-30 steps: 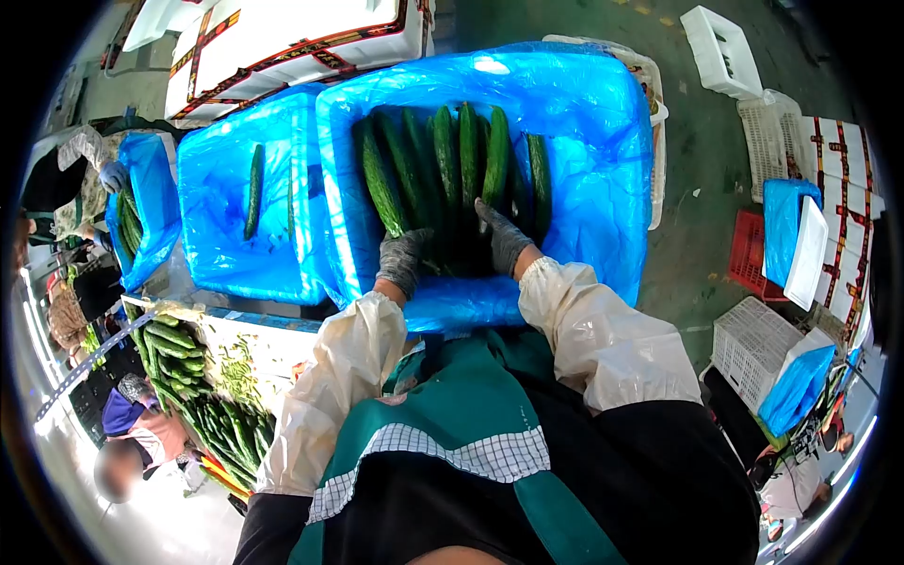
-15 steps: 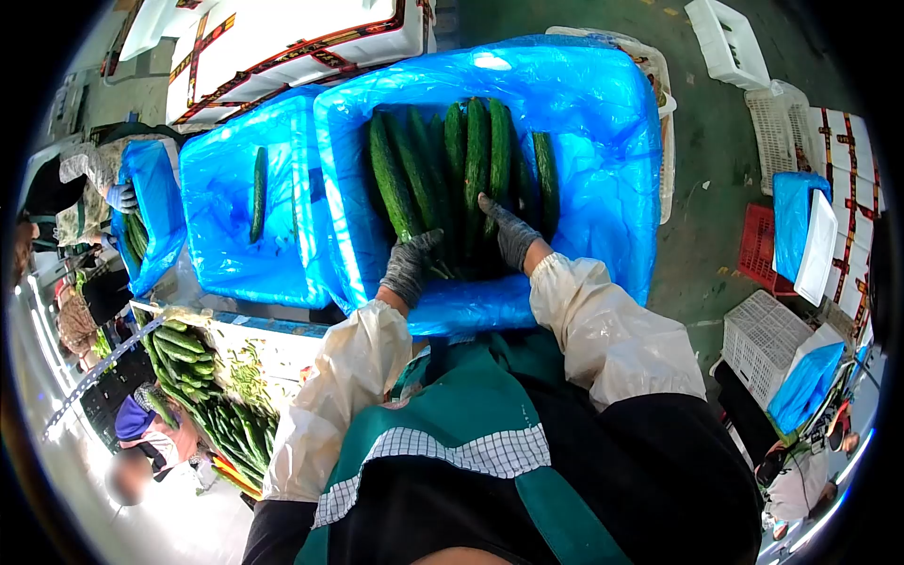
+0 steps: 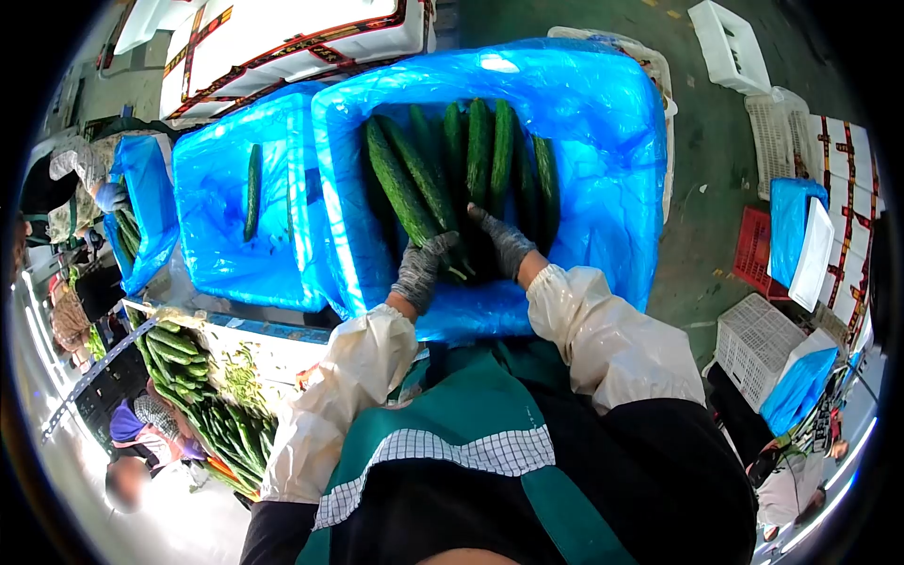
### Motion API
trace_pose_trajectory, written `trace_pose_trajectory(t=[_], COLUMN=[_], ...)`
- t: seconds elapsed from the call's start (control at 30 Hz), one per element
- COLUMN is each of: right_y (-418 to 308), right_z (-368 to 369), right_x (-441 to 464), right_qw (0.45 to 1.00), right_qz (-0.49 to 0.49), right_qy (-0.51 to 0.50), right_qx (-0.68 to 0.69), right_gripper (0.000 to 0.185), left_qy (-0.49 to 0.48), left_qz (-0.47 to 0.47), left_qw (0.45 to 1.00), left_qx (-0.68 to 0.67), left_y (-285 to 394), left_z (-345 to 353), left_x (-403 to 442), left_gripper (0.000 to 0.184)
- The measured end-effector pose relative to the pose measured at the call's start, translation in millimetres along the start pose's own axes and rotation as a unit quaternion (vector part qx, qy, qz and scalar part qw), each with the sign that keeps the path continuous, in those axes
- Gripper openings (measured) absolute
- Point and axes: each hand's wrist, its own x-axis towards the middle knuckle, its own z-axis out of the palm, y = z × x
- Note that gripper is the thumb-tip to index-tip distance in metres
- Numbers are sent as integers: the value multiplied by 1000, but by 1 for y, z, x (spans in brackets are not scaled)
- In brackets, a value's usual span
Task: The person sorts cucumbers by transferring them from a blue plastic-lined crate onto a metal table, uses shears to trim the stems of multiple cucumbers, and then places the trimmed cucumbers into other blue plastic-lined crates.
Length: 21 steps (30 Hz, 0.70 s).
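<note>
My grey-gloved left hand [image 3: 421, 273] grips long green cucumbers [image 3: 396, 188], near edge of blue-film-lined bin [image 3: 626, 188]; grey-gloved right hand [image 3: 508, 247], closure unclear; uneven hold risks slippage

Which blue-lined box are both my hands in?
The large box directly ahead, holding the row of cucumbers: your left hand and right hand are inside, neither in any other.

Gloved left hand [image 3: 424, 268] clasps the lower ends of two cucumbers [image 3: 399, 188] in a blue-lined crate [image 3: 612, 202]. Gloved right hand [image 3: 508, 245] beside the neighbouring cucumbers [image 3: 478, 146], thumb extended, fingers partly hidden. Adjoining lined crate [image 3: 212, 240] noted, a slender cucumber [image 3: 252, 193] inside.
</note>
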Motion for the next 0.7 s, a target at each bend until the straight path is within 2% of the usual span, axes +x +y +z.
trace_pose_trajectory(t=[0.07,0.1,0.23,0.3,0.33,0.4,0.43,0.5,0.53,0.6,0.7], right_y=[-1,1,1,4,4,5,5,4,1,-15,-21], right_z=[0,-1,-8,-5,-3,-1,-4,-12,-7,12,23], right_x=[-1,0,10,7,6,5,9,23,15,-18,-34], right_qw=[986,969,971,980,980,985,985,981,981,959,945], right_qz=[-34,-48,-94,-102,-102,-140,-137,-116,-113,-143,-175], right_qy=[125,186,153,153,155,21,22,152,152,213,243], right_qx=[-105,-158,-156,-71,-72,103,100,34,31,-121,-132], right_gripper=[89,92,93,93,93,87,87,75,75,67,66], left_qy=[-58,-46,-24,-29,-36,-57,-76,-73,-72,-68,-32], left_qz=[7,-3,-25,-25,-19,-41,-64,-72,-81,-97,-112], left_qw=[997,996,994,995,995,992,988,989,990,990,992], left_qx=[-46,-83,-103,-96,-88,-103,-116,-106,-94,-79,-55], left_y=[8,7,9,2,3,5,8,13,14,14,38], left_z=[-9,-9,-2,-5,-4,-4,-3,3,6,12,33], left_x=[1,0,-4,5,8,8,6,3,2,5,-9], left_gripper=[35,33,34,35,35,35,35,37,39,42,48])
